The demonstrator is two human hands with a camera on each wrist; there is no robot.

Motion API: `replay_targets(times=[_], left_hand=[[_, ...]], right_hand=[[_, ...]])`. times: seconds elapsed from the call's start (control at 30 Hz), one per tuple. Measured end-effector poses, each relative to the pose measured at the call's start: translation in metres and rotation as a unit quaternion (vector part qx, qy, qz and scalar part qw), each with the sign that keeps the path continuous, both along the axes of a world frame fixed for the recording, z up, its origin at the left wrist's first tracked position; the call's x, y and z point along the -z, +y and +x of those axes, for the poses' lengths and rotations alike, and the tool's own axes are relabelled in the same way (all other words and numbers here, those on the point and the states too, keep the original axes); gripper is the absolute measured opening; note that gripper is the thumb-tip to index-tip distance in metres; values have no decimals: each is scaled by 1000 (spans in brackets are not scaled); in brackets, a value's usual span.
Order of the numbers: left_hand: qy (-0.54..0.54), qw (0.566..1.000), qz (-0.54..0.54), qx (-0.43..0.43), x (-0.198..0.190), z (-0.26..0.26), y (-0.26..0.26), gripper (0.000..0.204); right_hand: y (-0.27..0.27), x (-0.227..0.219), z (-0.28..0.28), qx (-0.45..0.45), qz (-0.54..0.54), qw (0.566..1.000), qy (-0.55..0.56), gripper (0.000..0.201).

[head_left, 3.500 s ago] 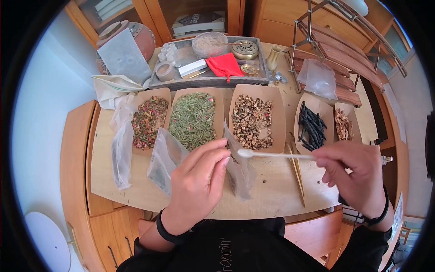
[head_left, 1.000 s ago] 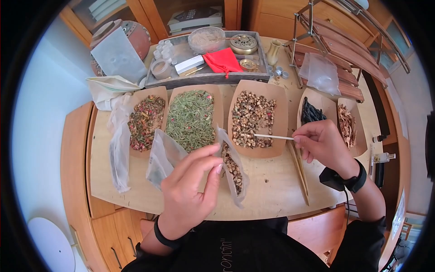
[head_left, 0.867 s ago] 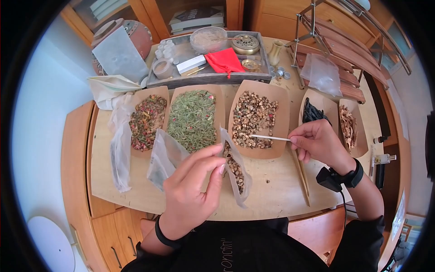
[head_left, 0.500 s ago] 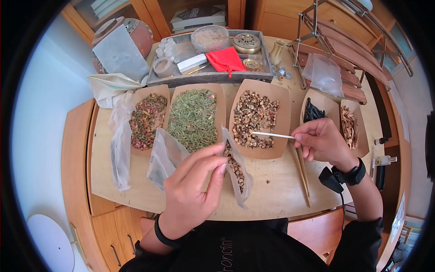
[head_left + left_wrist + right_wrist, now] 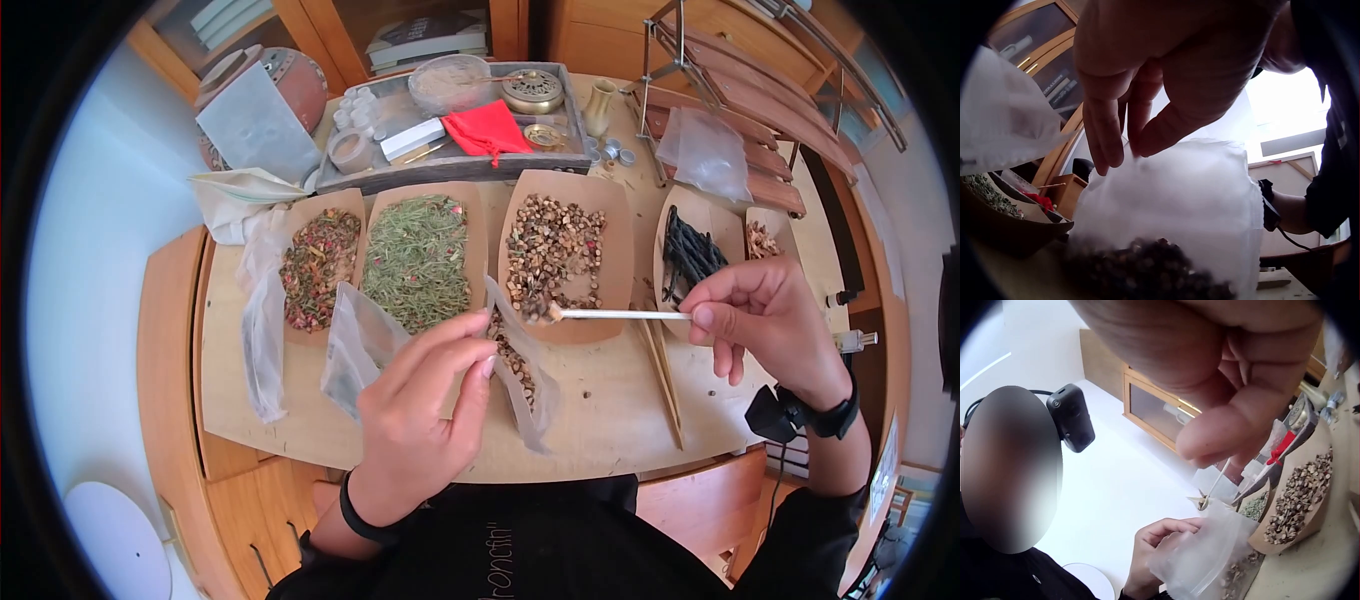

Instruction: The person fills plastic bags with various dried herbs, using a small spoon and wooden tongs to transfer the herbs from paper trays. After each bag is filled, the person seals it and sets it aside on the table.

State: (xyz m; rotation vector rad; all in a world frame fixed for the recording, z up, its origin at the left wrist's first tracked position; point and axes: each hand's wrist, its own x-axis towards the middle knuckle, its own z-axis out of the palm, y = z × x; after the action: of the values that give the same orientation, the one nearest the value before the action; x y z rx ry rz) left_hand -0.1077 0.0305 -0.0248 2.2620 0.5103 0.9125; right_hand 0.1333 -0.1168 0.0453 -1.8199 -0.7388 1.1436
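My left hand (image 5: pixel 425 400) pinches the top edge of a frosted bag (image 5: pixel 530 400), which stands partly filled with brown pieces. In the left wrist view that bag (image 5: pixel 1172 194) hangs below the fingers, dark pieces at its bottom. Between thumb and fingers my right hand (image 5: pixel 765 320) holds a thin white spoon (image 5: pixel 630 315) level, its left end loaded with brown pieces beside the bag's mouth. Behind the spoon lies a paper tray (image 5: pixel 617 260) of the same pieces. The right wrist view shows the right hand (image 5: pixel 1229 381) above the bag (image 5: pixel 1210 550).
Left of that tray are trays of green leaves (image 5: pixel 420 260) and dried petals (image 5: pixel 320 270); to the right, dark sticks (image 5: pixel 690 250). Wooden tongs (image 5: pixel 660 385) lie near the right hand. Another frosted bag (image 5: pixel 355 345) stands left. Behind is a grey box (image 5: pixel 450 175) with a red pouch (image 5: pixel 487 130).
The spoon has risen from the paper tray with pieces on its end, and the right hand has moved right and nearer the body. The left hand stays at the bag's edge.
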Motion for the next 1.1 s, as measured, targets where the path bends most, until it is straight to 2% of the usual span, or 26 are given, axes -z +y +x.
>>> replay_targets(times=[0.17, 0.43, 0.47, 0.5, 0.53, 0.6, 0.73, 0.8, 0.83, 0.9, 0.97, 1.03, 1.07, 1.1], left_hand=[[10, 1000, -3, -2, -2, 0, -1, 11], [4, 1000, -5, -7, -4, -2, -1, 11], [4, 1000, -5, -7, -3, -2, -1, 11], [5, 1000, -4, -7, -3, -3, -1, 10], [6, 1000, -4, -6, -4, -3, -1, 10], [7, 1000, -9, -5, -4, -3, -1, 10], [14, 1000, -11, -7, -4, -5, 0, 10], [8, 1000, -4, -4, 1, -7, 4, 12], [1, 1000, 3, -1, 3, -7, 5, 14], [-1, 1000, -13, -4, 6, -10, 4, 13], [-5, 1000, -27, -9, 7, -10, 3, 13], [-4, 1000, -18, -5, 5, -10, 2, 13], [-4, 1000, -18, -8, 4, -10, 3, 13], [-2, 1000, -17, -6, 4, -10, 2, 14]], right_hand=[[-3, -20, -16, -20, -23, 999, -10, 10], [-10, -26, -33, -18, -32, 998, -49, 8], [-12, -24, -36, -78, 22, 981, -178, 8], [-14, -23, -39, -135, 74, 940, -303, 9], [-16, -23, -41, -134, 73, 941, -303, 9], [-18, -22, -47, -188, 152, 860, -449, 13], [-23, -29, -60, -154, 181, 835, -496, 12], [-24, -30, -59, -123, 196, 798, -557, 9], [-22, -28, -55, -121, 195, 799, -556, 9], [-15, -18, -38, -84, 111, 832, -537, 6], [-10, 7, -18, -78, 129, 844, -514, 7], [-5, 20, -6, -105, 92, 880, -454, 7], [-2, 22, -4, -108, 94, 880, -453, 7], [2, 23, -3, -84, 29, 932, -352, 8]])
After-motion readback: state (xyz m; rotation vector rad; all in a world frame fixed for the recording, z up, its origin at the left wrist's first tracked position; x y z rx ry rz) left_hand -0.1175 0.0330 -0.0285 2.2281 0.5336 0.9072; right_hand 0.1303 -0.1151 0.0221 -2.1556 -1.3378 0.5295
